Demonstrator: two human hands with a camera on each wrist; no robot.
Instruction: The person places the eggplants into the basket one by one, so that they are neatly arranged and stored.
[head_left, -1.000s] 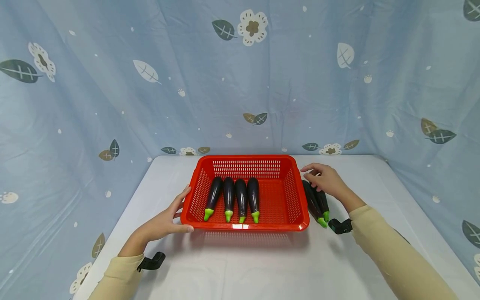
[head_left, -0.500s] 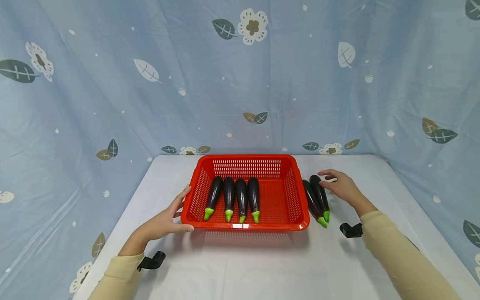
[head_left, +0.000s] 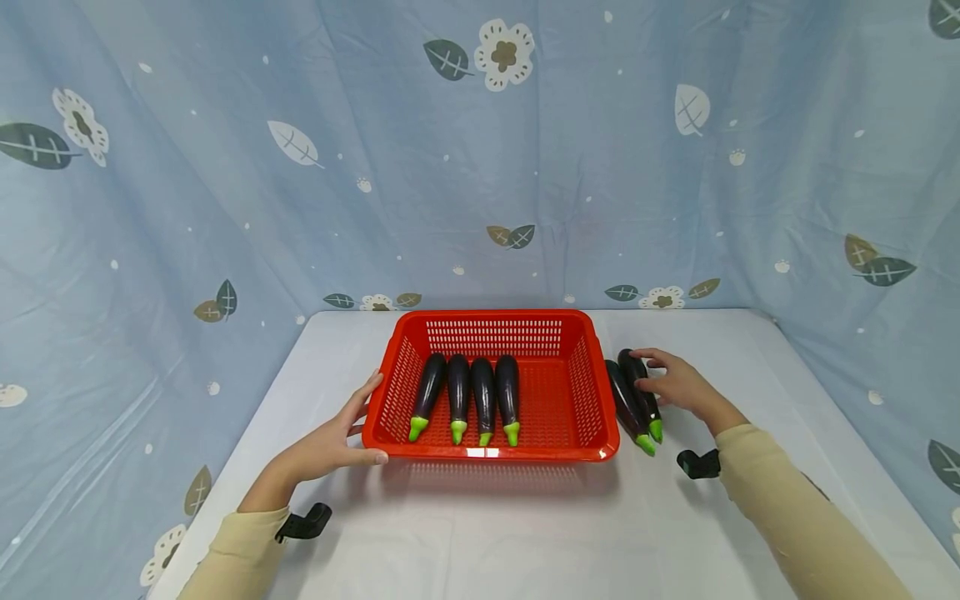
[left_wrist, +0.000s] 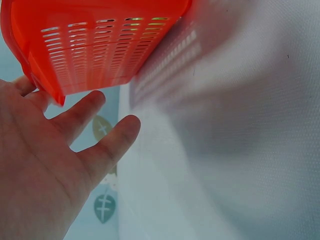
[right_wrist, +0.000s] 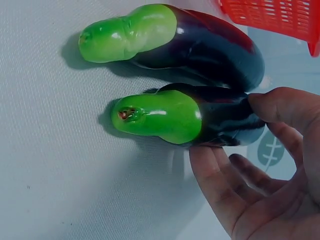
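A red plastic basket (head_left: pixel 540 455) holds several dark purple eggplants with green stem ends, lying side by side, among them one eggplant (head_left: pixel 507 392) at the right of the row. My left hand (head_left: pixel 330 442) touches the basket's left end, with fingers spread and mostly straight; in the left wrist view part of the hand (left_wrist: pixel 45 165) is hidden behind the rim. Two more eggplants lie outside, right of the basket. My right hand (head_left: pixel 682 385) holds the outer eggplant (right_wrist: pixel 220 117) between thumb and fingers. Beside it lies the other eggplant (right_wrist: pixel 200 47), untouched.
The things stand on a white-covered table (head_left: pixel 525 533). A blue patterned curtain (head_left: pixel 450 208) hangs behind it and along both sides. The basket's right wall (head_left: pixel 592 383) stands close beside the two loose eggplants. Black wrist cameras sit on both sleeves.
My right hand has moved right from above the basket's edge, then down onto the outer eggplant, which has shifted slightly. The left hand and the basket stay where they were.
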